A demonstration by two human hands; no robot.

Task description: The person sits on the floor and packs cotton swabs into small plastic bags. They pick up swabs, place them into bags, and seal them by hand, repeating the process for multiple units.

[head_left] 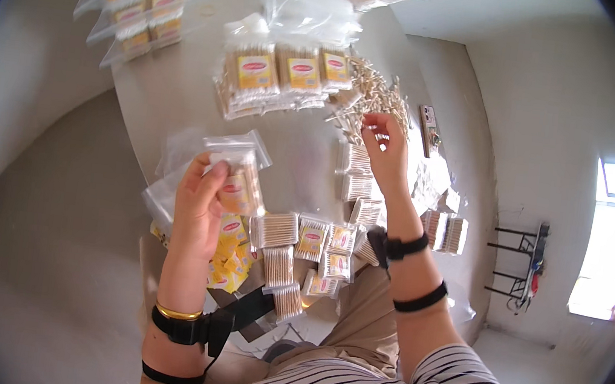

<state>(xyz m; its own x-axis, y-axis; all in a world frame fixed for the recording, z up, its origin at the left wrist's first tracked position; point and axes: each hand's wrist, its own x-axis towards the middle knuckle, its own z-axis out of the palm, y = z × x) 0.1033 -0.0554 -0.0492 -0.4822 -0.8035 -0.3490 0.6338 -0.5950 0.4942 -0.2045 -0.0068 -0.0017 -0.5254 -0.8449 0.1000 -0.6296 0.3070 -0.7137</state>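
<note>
My left hand grips a clear zip bag of cotton swabs with a yellow label inside, thumb across its front. My right hand is at the near edge of a heap of loose cotton swabs. Its fingers are curled, the thumb close to the index finger; whatever they pinch is too small to make out. Below that hand, bundles of cotton swabs run in a column along the table's right side. Under my left hand lies a pile of yellow label cards.
Filled bags with yellow labels are stacked at the table's far middle, with clear plastic bags behind them. More filled bags stand at the far left. Small labelled packs sit near my lap. A dark metal rack is at the right wall.
</note>
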